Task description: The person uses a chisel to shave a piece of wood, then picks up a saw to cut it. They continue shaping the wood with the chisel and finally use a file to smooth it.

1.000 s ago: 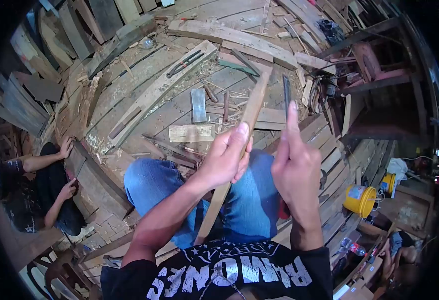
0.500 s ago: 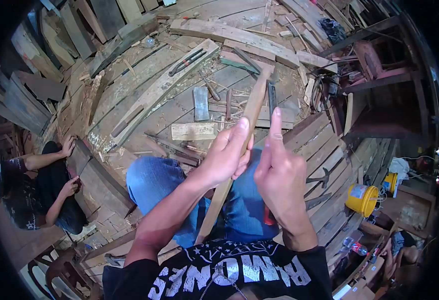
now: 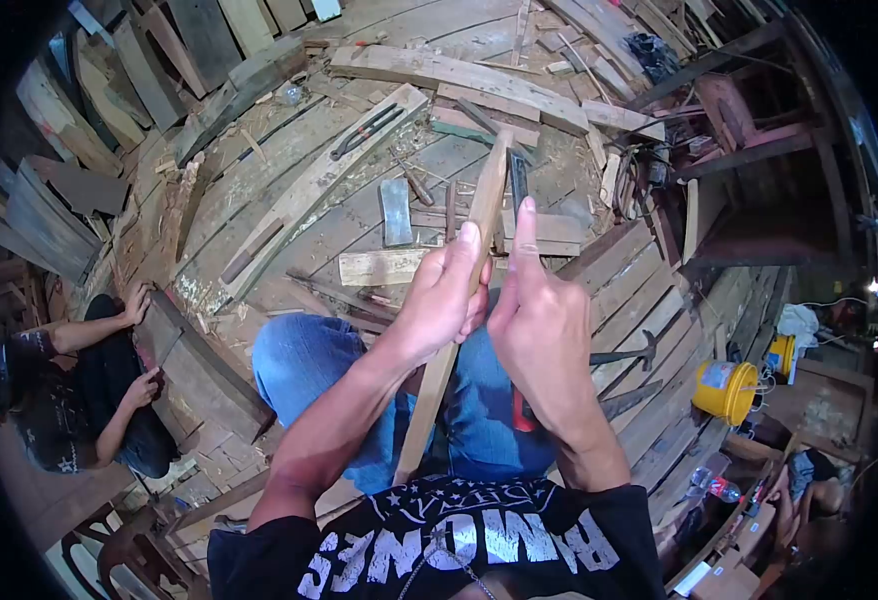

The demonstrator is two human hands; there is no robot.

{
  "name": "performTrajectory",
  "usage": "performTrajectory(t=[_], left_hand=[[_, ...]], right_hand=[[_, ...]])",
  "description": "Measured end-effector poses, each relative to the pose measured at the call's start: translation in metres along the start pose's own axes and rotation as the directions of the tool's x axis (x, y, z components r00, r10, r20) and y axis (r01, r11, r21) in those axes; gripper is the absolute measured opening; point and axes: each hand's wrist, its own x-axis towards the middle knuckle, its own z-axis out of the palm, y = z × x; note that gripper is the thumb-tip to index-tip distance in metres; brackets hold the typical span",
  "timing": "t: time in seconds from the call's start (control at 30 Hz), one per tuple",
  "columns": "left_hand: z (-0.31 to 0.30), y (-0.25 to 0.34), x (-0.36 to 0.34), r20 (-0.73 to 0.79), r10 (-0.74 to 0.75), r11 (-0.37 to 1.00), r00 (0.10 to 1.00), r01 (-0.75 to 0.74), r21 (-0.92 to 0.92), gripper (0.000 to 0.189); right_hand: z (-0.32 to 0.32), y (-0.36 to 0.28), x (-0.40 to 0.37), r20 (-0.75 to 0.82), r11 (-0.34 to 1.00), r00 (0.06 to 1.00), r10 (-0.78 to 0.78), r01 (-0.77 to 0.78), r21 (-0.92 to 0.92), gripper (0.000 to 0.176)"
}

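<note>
My left hand (image 3: 441, 295) is closed around a long narrow strip of wood (image 3: 489, 190), thumb lying along its upper face. The strip slants from my lap up and away, its lower end near my shirt. In my right hand (image 3: 544, 320) is a dark flat-bladed tool, like a chisel (image 3: 518, 178), with my index finger stretched along it and the other fingers curled. Its blade runs close beside the strip's right edge near the far end. Below my right wrist a red piece (image 3: 522, 410) shows against my jeans.
A hammer (image 3: 647, 350) lies to the right on the planks, near yellow buckets (image 3: 725, 392). Ahead are a grey metal block (image 3: 396, 212), wood offcuts (image 3: 384, 266) and a long board (image 3: 329, 190) with a clamp-like tool. A co-worker (image 3: 69, 390) sits left, hands on a curved board (image 3: 209, 365).
Both hands have shifted a little left and away from me, carrying the wood strip and the bladed tool with them. More of the hammer shows beside my right forearm.
</note>
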Motion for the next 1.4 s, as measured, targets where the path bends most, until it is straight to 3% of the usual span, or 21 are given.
performTrajectory(t=[0.1, 0.23, 0.3, 0.33, 0.43, 0.47, 0.63, 0.7, 0.73, 0.9, 1.1, 1.27, 1.4], left_hand=[[-0.001, 0.002, 0.003, -0.023, -0.079, 0.996, 0.997, 0.078, -0.037, 0.057], [-0.002, 0.0, 0.0, 0.002, -0.037, 0.999, 0.999, 0.037, 0.017, 0.055], [-0.003, 0.001, 0.0, -0.019, -0.031, 0.999, 0.999, 0.031, 0.016, 0.056], [-0.006, -0.003, 0.001, 0.013, -0.046, 0.997, 0.999, 0.046, -0.066, 0.056], [-0.006, 0.001, 0.003, 0.016, -0.038, 0.996, 0.999, 0.039, -0.081, 0.055], [-0.003, 0.003, 0.0, -0.03, -0.015, 1.0, 0.999, 0.014, -0.003, 0.054], [-0.008, -0.002, 0.008, 0.013, -0.055, 0.995, 0.998, 0.056, -0.085, 0.055], [-0.004, -0.001, 0.006, -0.027, -0.051, 0.999, 0.998, 0.051, 0.001, 0.056], [-0.005, 0.003, 0.007, -0.019, -0.077, 0.995, 0.997, 0.076, -0.059, 0.055], [-0.008, 0.005, 0.004, -0.002, -0.097, 0.994, 0.995, 0.097, -0.053, 0.054], [-0.002, 0.032, -0.009, 0.056, -0.047, 0.995, 0.997, 0.052, -0.08, 0.053], [0.012, 0.016, -0.005, 0.128, -0.116, 0.984, 0.985, 0.132, -0.122, 0.047], [0.014, 0.007, 0.0, 0.093, -0.143, 0.986, 0.985, 0.15, -0.072, 0.047]], right_hand=[[0.001, -0.001, -0.011, 0.02, 0.998, 0.999, -0.034, 0.035, -0.044, 0.069], [-0.002, -0.005, 0.0, -0.005, 0.999, 1.0, -0.001, 0.001, 0.034, 0.069], [-0.002, -0.007, 0.003, 0.038, 1.0, 0.999, 0.002, -0.001, -0.02, 0.068], [-0.002, -0.004, 0.001, 0.0, 0.999, 1.0, -0.031, 0.031, 0.007, 0.066], [0.001, 0.002, -0.002, 0.027, 1.0, 0.999, -0.023, 0.023, 0.003, 0.065], [0.002, 0.005, 0.006, -0.008, 0.999, 0.999, -0.034, 0.033, -0.011, 0.063], [0.003, 0.007, 0.004, 0.006, 0.997, 0.998, -0.068, 0.068, -0.045, 0.065], [-0.002, 0.003, 0.008, 0.034, 0.999, 0.999, -0.027, 0.026, 0.032, 0.068], [-0.007, -0.006, 0.013, 0.094, 0.998, 0.996, 0.006, -0.001, -0.055, 0.069], [-0.003, -0.003, 0.004, 0.093, 0.998, 0.996, -0.015, 0.021, -0.057, 0.068], [-0.017, -0.009, 0.014, -0.03, 0.995, 0.995, -0.094, 0.095, 0.015, 0.064], [-0.023, 0.0, 0.0, -0.048, 0.997, 0.997, 0.052, -0.049, 0.055, 0.052], [-0.02, 0.017, -0.001, 0.03, 0.993, 0.997, 0.071, -0.073, 0.09, 0.056]])
